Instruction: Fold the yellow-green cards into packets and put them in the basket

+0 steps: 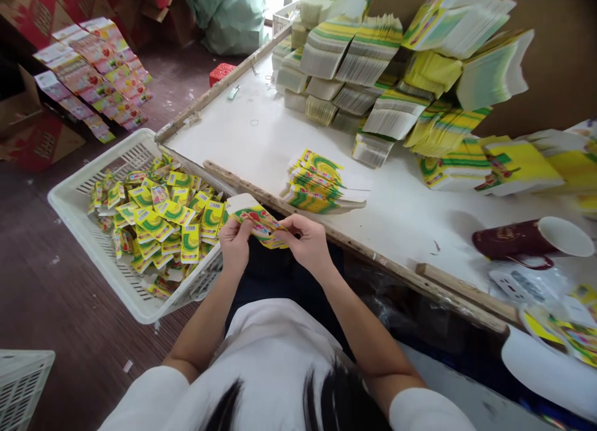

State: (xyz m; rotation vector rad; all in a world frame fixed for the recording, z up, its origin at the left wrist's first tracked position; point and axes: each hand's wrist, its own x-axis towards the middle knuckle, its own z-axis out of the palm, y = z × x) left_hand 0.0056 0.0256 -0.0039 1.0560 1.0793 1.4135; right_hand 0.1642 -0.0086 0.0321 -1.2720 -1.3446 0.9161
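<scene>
Both my hands pinch one flat yellow-green printed carton (255, 223) above my lap, at the table's near edge. My left hand (234, 243) grips its left end and my right hand (305, 238) its right end, fingers closed on it. Left of my hands stands a white plastic basket (77, 202) holding several folded yellow-green cartons (161, 222). A short fanned stack of flat cartons (319, 183) lies on the white table (410, 213) just beyond my right hand.
Tall stacks of flat cartons (387, 64) fill the table's far side. A dark red mug (529, 239) lies on its side at right. Pink printed sheets (91, 70) and cardboard boxes sit on the floor at left. Another white basket corner (21, 381) shows bottom left.
</scene>
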